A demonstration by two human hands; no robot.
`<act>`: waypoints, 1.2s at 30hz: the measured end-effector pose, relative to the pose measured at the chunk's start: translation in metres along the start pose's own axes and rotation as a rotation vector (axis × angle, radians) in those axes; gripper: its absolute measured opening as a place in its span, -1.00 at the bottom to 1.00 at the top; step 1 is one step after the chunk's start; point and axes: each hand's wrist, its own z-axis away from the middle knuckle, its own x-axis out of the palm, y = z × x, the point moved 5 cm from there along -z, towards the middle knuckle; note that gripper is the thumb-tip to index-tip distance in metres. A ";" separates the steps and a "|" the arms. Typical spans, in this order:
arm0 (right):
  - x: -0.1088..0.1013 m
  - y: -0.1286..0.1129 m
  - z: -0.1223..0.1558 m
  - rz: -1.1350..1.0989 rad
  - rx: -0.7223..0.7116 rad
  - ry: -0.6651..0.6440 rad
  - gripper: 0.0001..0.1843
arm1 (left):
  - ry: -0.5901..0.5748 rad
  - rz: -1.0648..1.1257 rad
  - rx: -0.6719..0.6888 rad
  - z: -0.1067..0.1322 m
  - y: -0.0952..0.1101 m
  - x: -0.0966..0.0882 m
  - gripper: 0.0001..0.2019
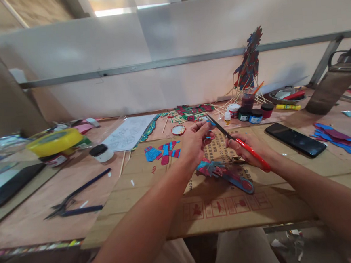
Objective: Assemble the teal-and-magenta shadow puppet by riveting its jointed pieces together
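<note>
My left hand (197, 140) is closed in a pinch on a small blue piece (211, 123), partly hidden by the fingers. In my right hand (243, 145) are red-handled scissors (251, 152), their dark blades slanting up and left to the blue piece. Below both hands, a blue and dark-red painted cutout (232, 177) with a frayed end lies on a flattened cardboard sheet (145, 207). Left of my left hand are several smaller blue and red painted pieces (165, 152) on the same cardboard.
Blue-handled pliers (74, 196) lie at left, near a yellow tape roll (54, 142) and a lidded jar (102, 153). A drawing sheet (130, 133) sits behind. Paint jars (255, 116), a phone (296, 139), a bottle (331, 82) and another painted cutout (337, 137) stand or lie at right.
</note>
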 end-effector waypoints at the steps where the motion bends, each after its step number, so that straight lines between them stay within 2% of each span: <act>1: 0.000 -0.001 0.000 0.008 -0.002 0.004 -0.39 | -0.004 -0.004 -0.002 0.000 0.000 0.000 -0.74; 13: -0.002 -0.005 0.002 0.081 -0.063 -0.001 -0.46 | -0.020 -0.038 -0.010 -0.002 0.001 -0.002 -0.75; 19: -0.008 -0.006 -0.002 0.208 -0.094 0.084 -0.45 | -0.085 -0.096 0.012 -0.002 0.002 0.002 -0.79; 36: 0.000 -0.002 0.004 0.025 -0.009 0.005 -0.42 | -0.132 -0.117 0.028 -0.003 0.004 0.004 -0.79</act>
